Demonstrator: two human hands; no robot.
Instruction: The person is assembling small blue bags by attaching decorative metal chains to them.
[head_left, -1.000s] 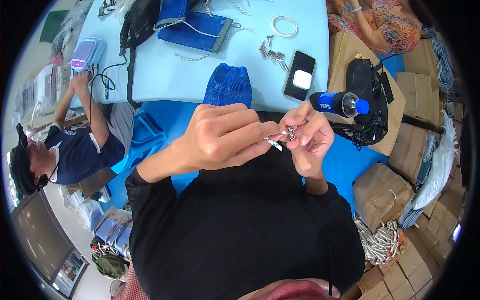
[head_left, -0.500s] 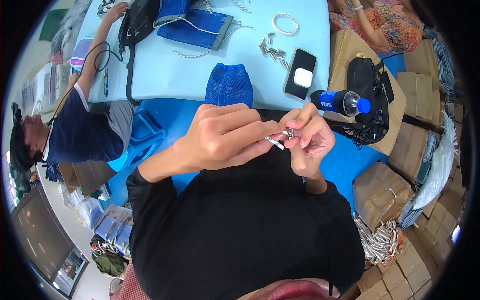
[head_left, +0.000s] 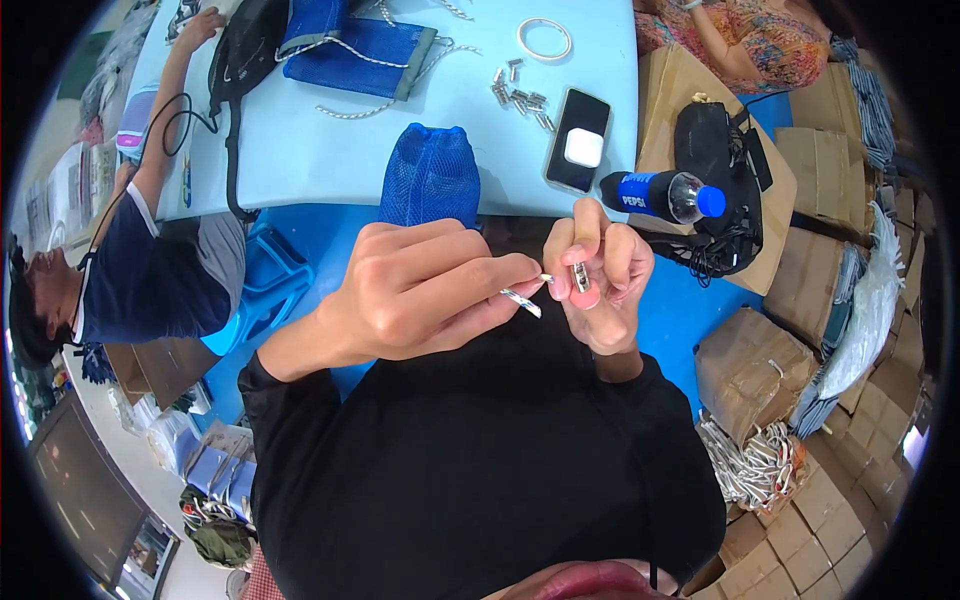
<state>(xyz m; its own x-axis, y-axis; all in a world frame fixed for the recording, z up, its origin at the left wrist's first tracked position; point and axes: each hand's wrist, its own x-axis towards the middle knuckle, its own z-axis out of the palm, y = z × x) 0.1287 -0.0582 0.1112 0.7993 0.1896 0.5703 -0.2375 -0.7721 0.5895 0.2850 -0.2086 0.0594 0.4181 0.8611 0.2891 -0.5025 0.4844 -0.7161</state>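
Note:
My left hand is closed in a pinch on a thin white cord flecked with dark colour. Two short ends of it stick out past my fingertips, one pointing at my right hand. Between the thumb and finger of my right hand sits a small shiny metal cord stopper, a short tube with an opening in its side. A narrow gap parts the cord tip from it. Just beyond my left hand, a blue mesh drawstring bag is at the table edge, its lower part hidden by the hand.
On the light blue table lie several small metal stoppers, a white ring, a phone with a white case on it, and blue mesh pouches. A dark soda bottle lies at right. Another person works at left.
My hands have moved slightly apart. The cord tip, earlier up against the metal stopper, has come away from it, and the stopper has turned more upright. The whole view has shifted a little.

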